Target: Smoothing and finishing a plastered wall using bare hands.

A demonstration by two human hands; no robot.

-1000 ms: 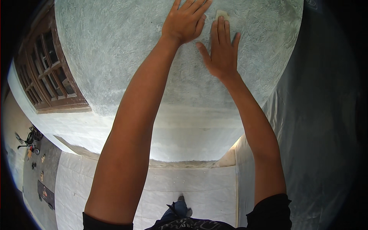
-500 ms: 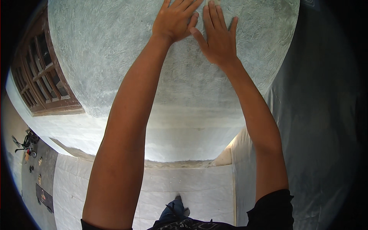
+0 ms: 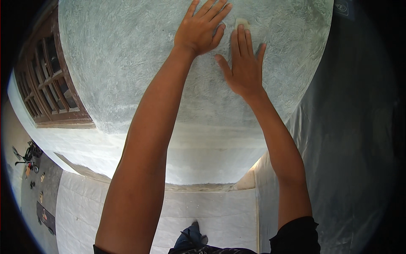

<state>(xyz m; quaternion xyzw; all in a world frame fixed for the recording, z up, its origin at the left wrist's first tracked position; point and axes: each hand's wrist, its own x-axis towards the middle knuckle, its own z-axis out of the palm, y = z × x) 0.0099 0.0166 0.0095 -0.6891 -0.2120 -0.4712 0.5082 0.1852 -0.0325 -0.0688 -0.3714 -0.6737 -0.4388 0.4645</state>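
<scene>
A rough grey-green plastered wall [image 3: 139, 55] fills the upper middle, with swirled marks over its surface. My left hand [image 3: 201, 29] rests against it, palm to the plaster, fingers spread and nothing in them. Lower and to the right, my right hand [image 3: 246, 70] lies flat on the wall, pressing a small pale yellowish piece of sandpaper [image 3: 242, 22] under its fingers. Only the upper end of that piece shows beyond the fingertips; the rest is covered. The right thumb stands out to the left, and the little finger points away on the right.
A brown wooden window [image 3: 53, 72] with panes is set in the wall at left. Dark plastic sheeting [image 3: 351, 127] hangs along the right. Pale sheeting [image 3: 203, 203] covers the floor around my foot [image 3: 194, 226]. A bicycle-like object [image 3: 28, 156] and small items lie far left.
My right hand has slid down the wall with the sandpaper, baring the paper's upper end. My left hand stays on the plaster, slightly to the right in the picture.
</scene>
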